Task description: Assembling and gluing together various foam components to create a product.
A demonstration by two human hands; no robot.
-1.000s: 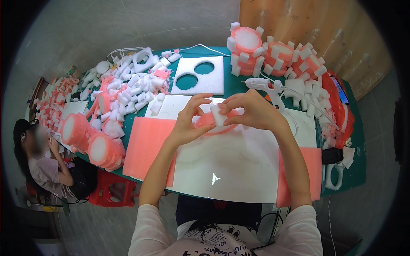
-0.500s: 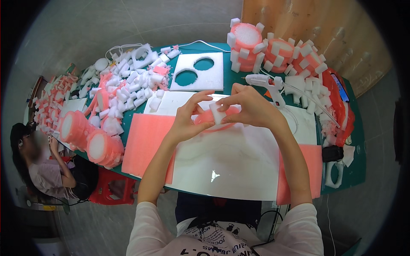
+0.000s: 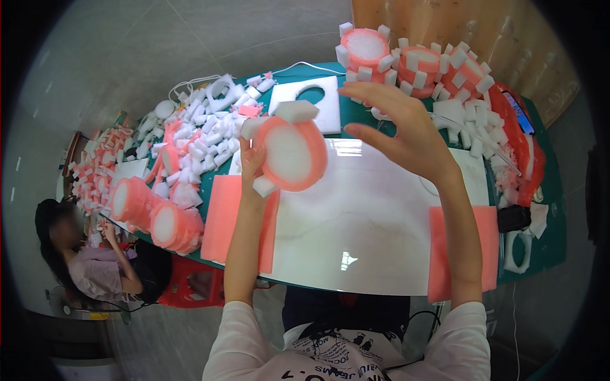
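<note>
A round white foam disc with a pink foam rim [image 3: 291, 154] is held up on edge in my left hand [image 3: 251, 160], its fingers gripping the left side. Small white foam blocks stick out from the rim, one at the top [image 3: 297, 112] and another at the lower left [image 3: 264, 186]. My right hand [image 3: 400, 124] is empty, with thumb and fingers spread, to the right of the disc. Just past its fingers lies a white glue gun [image 3: 380, 115], mostly hidden by the hand. Below both hands is a glossy white board [image 3: 356, 222].
Pink foam sheets [image 3: 219, 219] flank the board. Loose white foam blocks [image 3: 213, 136] heap up on the left, near finished-looking pink-rimmed stacks [image 3: 166, 227]. More block-studded stacks [image 3: 366, 46] stand at the back right. A foam panel with round holes [image 3: 330, 101] lies behind. Another person [image 3: 95, 273] sits at left.
The disc has been raised and tilted, its round face now showing. My right hand has let go of the foam and moved right and up. My left hand has shifted left with the disc.
</note>
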